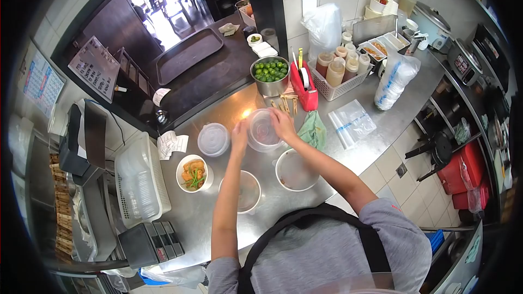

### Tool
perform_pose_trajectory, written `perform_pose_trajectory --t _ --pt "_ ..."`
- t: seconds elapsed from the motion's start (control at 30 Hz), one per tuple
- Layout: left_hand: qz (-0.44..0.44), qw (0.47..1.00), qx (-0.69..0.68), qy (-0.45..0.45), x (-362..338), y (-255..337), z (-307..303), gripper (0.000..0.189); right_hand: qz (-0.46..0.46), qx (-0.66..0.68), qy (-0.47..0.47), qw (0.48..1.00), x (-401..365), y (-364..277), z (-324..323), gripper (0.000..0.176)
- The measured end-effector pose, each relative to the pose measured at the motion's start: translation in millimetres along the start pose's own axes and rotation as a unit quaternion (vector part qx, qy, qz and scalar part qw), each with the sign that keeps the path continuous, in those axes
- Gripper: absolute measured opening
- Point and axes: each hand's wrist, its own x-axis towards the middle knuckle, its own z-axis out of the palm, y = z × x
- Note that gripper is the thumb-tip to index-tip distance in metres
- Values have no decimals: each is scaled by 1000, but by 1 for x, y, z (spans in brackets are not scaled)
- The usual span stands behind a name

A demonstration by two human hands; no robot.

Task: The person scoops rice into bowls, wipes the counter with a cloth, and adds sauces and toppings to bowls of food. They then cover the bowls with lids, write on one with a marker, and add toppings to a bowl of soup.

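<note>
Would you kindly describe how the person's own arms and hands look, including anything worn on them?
The left hand and right hand are bare, with no gloves or watch visible. Short grey sleeves leave both forearms uncovered; the right sleeve bears a small red mark.

1 head-worn view, wide, facing forward and down over counter [272, 201].

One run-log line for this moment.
left hand: at clear container | right hand: at same container | nearby: lidded tub, lime pot
</note>
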Motion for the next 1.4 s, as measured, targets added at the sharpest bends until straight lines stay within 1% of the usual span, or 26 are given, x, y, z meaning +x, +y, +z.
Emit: perform_pose_trajectory --t 0.1,0.13,0.2,0.23,0.3,0.4,0.43,0.5,0.53,0.63,0.7,0.73,0.8,0.9,0.93,1.0,1.1,1.23,1.33,1.4 --pt "41 993 79 73 -2 -3 28 37 -14 -162 70 984 -3 -9 -9 21" --pt "40 991 80 95 -4 0 33 36 -34 -118 75 990 0 2 -5 22" --pt "70 986 92 120 -5 4 41 35 -73 -30 82 994 7 23 -1 25" --pt "84 983 98 133 -5 4 44 34 -58 -10 56 997 7 27 -3 25" --pt "81 976 153 130 0 5 47 34 -25 33 3 999 7 33 -5 25" --pt "98 961 219 137 4 5 53 32 -9 38 -6 999 6 41 -9 27" --pt "108 955 238 141 5 5 55 31 -28 28 -1 999 7 44 -8 28" --pt "121 954 241 131 4 6 55 31 -63 8 7 998 6 45 -6 30" --pt "126 953 243 127 2 7 55 30 -60 -8 4 998 3 43 -6 30" --pt "162 944 228 176 -1 8 61 31 -58 -53 -15 997 5 27 -13 31" --pt "152 953 198 172 -1 2 62 31 -56 -81 -41 994 6 16 -19 31" --pt "150 956 183 172 3 -2 61 32 -65 -57 -21 996 8 23 -14 29" --pt "106 974 115 166 10 -7 57 32 -96 -6 26 995 21 44 -3 27" --pt "47 988 22 146 15 -3 51 34 17 74 -78 994 37 55 -4 25" --pt "26 990 -7 136 15 -2 50 35 42 128 -83 987 38 54 -3 24" --pt "9 992 -22 124 18 -1 47 34 91 235 -92 963 38 53 -1 25" --pt "-8 992 -64 107 28 -16 45 32 131 248 -109 954 42 59 0 23" --pt "-28 989 -112 92 33 -25 47 29 180 255 -126 942 45 62 1 27" --pt "-31 990 -113 84 36 -26 48 27 195 262 -135 935 46 62 1 26" --pt "-32 991 -101 87 36 -26 49 25 175 260 -129 941 47 62 3 25"
